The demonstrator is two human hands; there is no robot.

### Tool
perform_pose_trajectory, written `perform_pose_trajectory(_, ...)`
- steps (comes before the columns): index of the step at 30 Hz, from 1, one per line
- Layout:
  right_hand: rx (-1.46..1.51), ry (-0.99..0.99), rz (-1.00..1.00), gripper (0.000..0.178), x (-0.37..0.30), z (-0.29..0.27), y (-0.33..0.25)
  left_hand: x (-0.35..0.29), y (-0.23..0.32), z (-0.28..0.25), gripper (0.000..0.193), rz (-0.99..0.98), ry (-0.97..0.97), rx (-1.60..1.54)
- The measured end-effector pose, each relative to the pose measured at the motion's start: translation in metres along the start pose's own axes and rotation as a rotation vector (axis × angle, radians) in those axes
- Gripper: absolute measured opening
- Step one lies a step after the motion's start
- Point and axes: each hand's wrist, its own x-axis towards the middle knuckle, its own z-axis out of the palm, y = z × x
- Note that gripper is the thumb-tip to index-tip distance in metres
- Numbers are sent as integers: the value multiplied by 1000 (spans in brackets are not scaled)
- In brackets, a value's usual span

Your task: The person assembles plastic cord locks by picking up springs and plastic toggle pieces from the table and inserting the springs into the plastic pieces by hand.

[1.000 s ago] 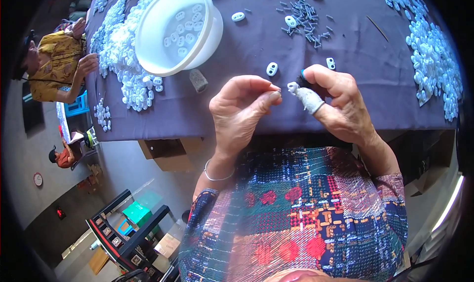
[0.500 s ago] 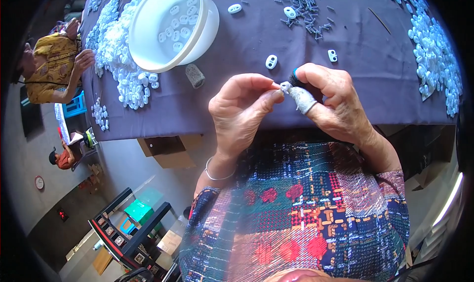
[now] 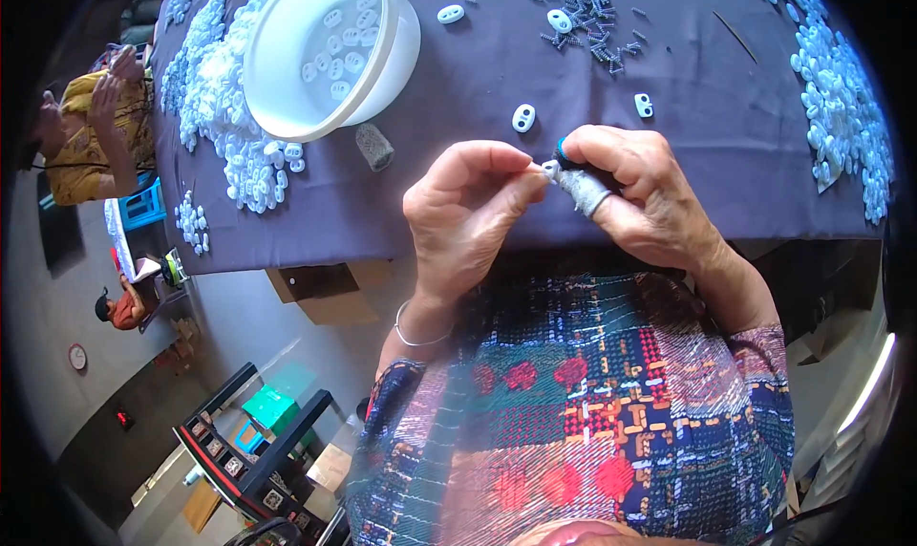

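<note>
Over the near part of the table, my left hand (image 3: 468, 212) and my right hand (image 3: 654, 197) meet fingertip to fingertip. Between them they pinch a small white plastic piece (image 3: 551, 168). It looks like a cord lock, though the fingers cover most of it. A greyish cloth finger cover (image 3: 583, 192) wraps my right thumb, and a dark and teal one (image 3: 562, 150) caps my right index finger. Just beyond lie two white two-hole cord locks, one oval (image 3: 523, 118) and one squarer (image 3: 644, 105). A pile of small metal springs (image 3: 585, 19) lies farther off, with another cord lock (image 3: 559, 21) on it.
A white plastic bowl (image 3: 390, 54) holding several cord locks stands tilted at the left. Heaps of white pieces lie beside it (image 3: 215, 92) and along the right edge (image 3: 841, 116). A loose grey finger cover (image 3: 373, 148) is near the bowl. Another person (image 3: 91, 135) sits at the far left.
My right index fingertip has shifted slightly left, closer to the small piece. Both hands keep their pinch. The person at the left has moved their hands.
</note>
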Motion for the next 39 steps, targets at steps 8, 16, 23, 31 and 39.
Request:
perform_pose_trajectory(8, -22, 8, -21, 17, 1, 4, 2, -1, -3, -1, 18, 8, 17, 31)
perform_pose_trajectory(16, 192, -30, 231, 6, 1, 3, 1, 4, -3, -5, 23, -55, -17, -21)
perform_pose_trajectory(23, 289, 27, 333, 8, 2, 2, 1, 5, -10, -6, 23, 52, 57, 99)
perform_pose_trajectory(31, 425, 43, 469, 9, 1, 2, -2, 8, -8, -10, 18, 107, -186, 403)
perform_pose_trajectory(39, 306, 26, 295, 7, 1, 3, -2, 7, -13, -7, 8, 251, -127, 402)
